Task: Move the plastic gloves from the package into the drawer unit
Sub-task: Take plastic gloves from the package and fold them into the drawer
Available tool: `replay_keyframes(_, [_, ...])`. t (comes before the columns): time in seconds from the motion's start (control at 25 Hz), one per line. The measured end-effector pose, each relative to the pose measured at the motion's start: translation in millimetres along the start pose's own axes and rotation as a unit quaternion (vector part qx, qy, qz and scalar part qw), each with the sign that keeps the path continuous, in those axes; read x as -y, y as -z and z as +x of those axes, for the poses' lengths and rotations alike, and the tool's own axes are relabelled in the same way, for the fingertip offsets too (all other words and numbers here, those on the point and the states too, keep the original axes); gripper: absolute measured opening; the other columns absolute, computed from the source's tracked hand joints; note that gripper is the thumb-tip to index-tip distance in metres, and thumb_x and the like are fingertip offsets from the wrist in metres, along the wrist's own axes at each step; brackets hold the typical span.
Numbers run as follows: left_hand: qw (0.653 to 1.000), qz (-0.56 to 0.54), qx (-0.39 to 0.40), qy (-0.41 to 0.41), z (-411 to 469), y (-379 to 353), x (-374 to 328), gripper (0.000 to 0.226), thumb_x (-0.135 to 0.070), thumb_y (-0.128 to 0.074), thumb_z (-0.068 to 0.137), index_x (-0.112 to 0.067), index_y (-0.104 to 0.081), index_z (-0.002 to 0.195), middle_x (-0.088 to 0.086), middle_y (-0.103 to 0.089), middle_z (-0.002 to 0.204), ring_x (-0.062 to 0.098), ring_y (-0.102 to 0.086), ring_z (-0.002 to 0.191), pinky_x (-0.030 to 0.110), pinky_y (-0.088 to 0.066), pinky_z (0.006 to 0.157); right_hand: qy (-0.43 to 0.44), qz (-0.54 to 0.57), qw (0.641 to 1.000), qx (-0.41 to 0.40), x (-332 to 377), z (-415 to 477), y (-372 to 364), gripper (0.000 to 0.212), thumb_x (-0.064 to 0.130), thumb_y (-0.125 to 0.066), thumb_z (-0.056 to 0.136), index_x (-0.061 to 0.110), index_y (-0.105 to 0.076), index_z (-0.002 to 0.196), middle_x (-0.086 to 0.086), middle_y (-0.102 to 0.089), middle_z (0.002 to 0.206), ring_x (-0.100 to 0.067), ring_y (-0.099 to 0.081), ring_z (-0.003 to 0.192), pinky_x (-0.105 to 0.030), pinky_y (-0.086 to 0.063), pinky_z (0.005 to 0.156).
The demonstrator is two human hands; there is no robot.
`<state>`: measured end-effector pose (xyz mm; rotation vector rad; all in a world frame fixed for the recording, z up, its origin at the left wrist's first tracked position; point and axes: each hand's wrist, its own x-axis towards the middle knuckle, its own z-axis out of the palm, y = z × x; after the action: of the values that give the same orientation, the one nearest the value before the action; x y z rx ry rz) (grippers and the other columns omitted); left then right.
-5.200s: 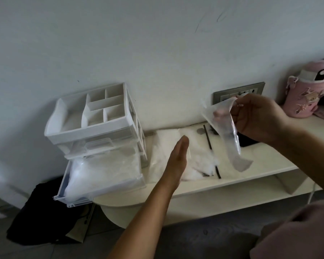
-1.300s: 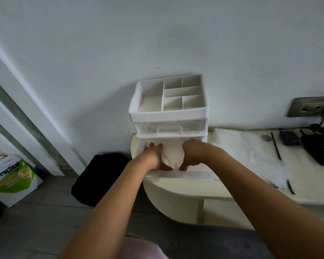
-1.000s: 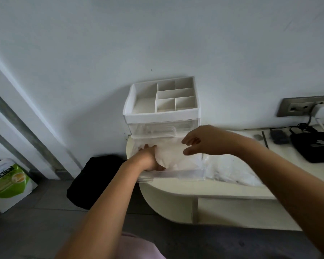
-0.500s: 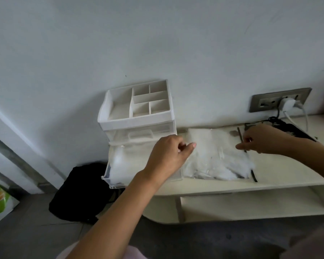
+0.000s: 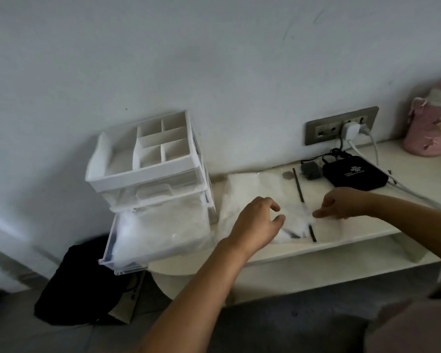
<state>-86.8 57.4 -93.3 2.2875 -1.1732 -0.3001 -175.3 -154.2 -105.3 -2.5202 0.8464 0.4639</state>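
Both hands are no longer pressing into the open drawer [image 5: 161, 230]; they are working at the package [image 5: 247, 189] on the counter [image 5: 354, 230]. The left hand [image 5: 257, 222] is hovering over the package's near end, fingers loosely curled. The right hand [image 5: 341, 206] is sliding nearer along the black strip [image 5: 299, 186] and pinching a tuft of plastic gloves [image 5: 299, 220] at the mouth.
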Motion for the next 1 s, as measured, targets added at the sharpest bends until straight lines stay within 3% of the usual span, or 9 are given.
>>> replay_keyframes(0.12, [0.994,0.066,0.073,0.037,11,-25,14,0.058,-0.040,-0.051,0.095,-0.014,-0.035,0.144,0.007,-0.030,0.154,0.022,-0.024,0.142,0.039,-0.015,0.116,0.058,0.023,0.998,-0.026,-3,-1,-3,0.022,0.030,-0.068,0.084,0.012,-0.070,0.098,-0.002,-0.068,0.099,-0.016,-0.061,0.092,-0.023,-0.045,0.080])
replay_keyframes(0.2, [0.987,0.103,0.110,0.054,14,-41,24,0.069,-0.048,-0.046,0.095,-0.017,-0.019,0.151,0.006,-0.008,0.160,0.023,-0.002,0.148,0.047,0.002,0.117,0.068,0.025,0.997,-0.036,-3,2,-6,0.031,0.037,-0.062,0.088,0.008,-0.071,0.095,-0.005,-0.069,0.096,-0.018,-0.062,0.089,-0.025,-0.044,0.078])
replay_keyframes(0.32, [0.984,0.135,0.103,0.055,14,-62,37,0.076,-0.057,-0.039,0.094,-0.021,-0.006,0.153,0.004,0.006,0.161,0.022,0.012,0.147,0.047,0.012,0.115,0.052,0.045,0.997,-0.025,0,2,-11,0.054,0.056,-0.052,0.087,0.004,-0.065,0.077,-0.009,-0.059,0.077,-0.019,-0.055,0.072,-0.028,-0.039,0.065])
replay_keyframes(0.48, [0.987,0.142,0.066,0.039,16,-74,44,0.074,-0.059,-0.033,0.095,-0.023,-0.006,0.153,0.003,0.006,0.161,0.021,0.013,0.147,0.045,0.013,0.115,0.091,0.076,0.992,-0.052,2,4,-14,0.026,0.035,-0.067,0.084,0.010,-0.073,0.089,-0.005,-0.070,0.092,-0.019,-0.063,0.086,-0.030,-0.048,0.078])
replay_keyframes(0.56, [0.989,0.138,0.041,0.036,16,-79,46,0.072,-0.062,-0.027,0.094,-0.024,-0.010,0.153,0.003,0.003,0.161,0.021,0.011,0.147,0.043,0.014,0.115,0.091,0.109,0.989,-0.048,4,6,-11,0.011,0.016,-0.065,0.087,0.015,-0.074,0.092,-0.001,-0.070,0.095,-0.013,-0.062,0.081,-0.023,-0.049,0.074])
replay_keyframes(0.68, [0.991,0.134,-0.021,0.024,12,-86,48,0.085,-0.069,0.000,0.081,-0.026,-0.017,0.152,0.002,-0.004,0.161,0.021,0.007,0.148,0.037,0.016,0.112,0.092,0.239,0.966,0.022,8,9,-12,0.028,-0.009,-0.054,0.085,0.013,-0.069,0.094,-0.005,-0.068,0.103,-0.016,-0.065,0.090,-0.022,-0.052,0.078])
replay_keyframes(0.8, [0.990,0.128,-0.056,0.016,10,-90,47,0.087,-0.066,0.005,0.079,-0.025,-0.020,0.151,0.004,-0.005,0.161,0.022,0.005,0.148,0.035,0.015,0.113,0.055,0.438,0.894,0.068,11,8,-15,0.029,-0.002,-0.062,0.085,0.008,-0.055,0.112,-0.014,-0.063,0.103,-0.022,-0.063,0.087,-0.028,-0.055,0.075])
replay_keyframes(0.92, [0.989,0.129,-0.070,0.018,10,-91,47,0.086,-0.065,0.005,0.080,-0.024,-0.020,0.151,0.004,0.000,0.161,0.020,0.009,0.148,0.033,0.016,0.113,0.069,0.360,0.930,0.036,13,12,-20,0.040,0.002,-0.068,0.082,0.017,-0.055,0.117,-0.014,-0.061,0.104,-0.024,-0.062,0.087,-0.024,-0.053,0.069])
replay_keyframes(1.0, [0.989,0.123,-0.084,0.012,9,-92,48,0.087,-0.066,0.006,0.081,-0.022,-0.022,0.151,0.005,-0.001,0.161,0.019,0.011,0.146,0.034,0.016,0.113,0.078,0.298,0.951,-0.003,15,14,-23,0.031,0.003,-0.069,0.082,0.012,-0.063,0.111,-0.011,-0.063,0.101,-0.018,-0.062,0.080,-0.016,-0.050,0.062])
